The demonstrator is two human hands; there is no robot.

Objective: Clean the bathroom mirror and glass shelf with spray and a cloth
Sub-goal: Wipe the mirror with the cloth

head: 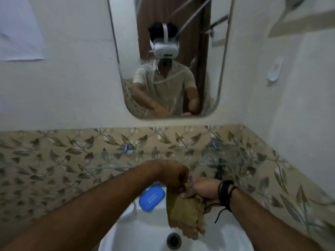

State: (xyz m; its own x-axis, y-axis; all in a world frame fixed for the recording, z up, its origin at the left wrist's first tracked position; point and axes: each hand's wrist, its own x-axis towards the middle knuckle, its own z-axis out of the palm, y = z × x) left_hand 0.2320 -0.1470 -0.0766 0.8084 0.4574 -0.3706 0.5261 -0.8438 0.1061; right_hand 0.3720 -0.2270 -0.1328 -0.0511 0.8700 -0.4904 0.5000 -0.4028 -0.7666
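Both forearms reach in from the bottom edge and meet over the white sink (pixel 130 230), where the left hand (pixel 175 179) and right hand (pixel 201 190) grip the top edge of a tan cloth (pixel 184 214). Each hand is curled closed on the fabric, the fists touching, and the cloth hangs down from them into the basin, its ragged lower edge just above the drain (pixel 174 240).

On the wall above, the mirror (pixel 168 57) takes up the upper middle of the view; streaks run down its glass, and it reflects a person in a pale short-sleeved shirt wearing a white headset. Below it runs a band of leaf-patterned tile (pixel 54 156), and in front of that tile sits the glass shelf (pixel 112 167) — clear, fixed by two metal brackets (pixel 126 148), its front edge passing just behind the left wrist.

Smaller things: a blue soap dish (pixel 152 198) rests on the sink's rim just beside the left hand, and black cords (pixel 225 193) wrap the right wrist — one loose end dangling.
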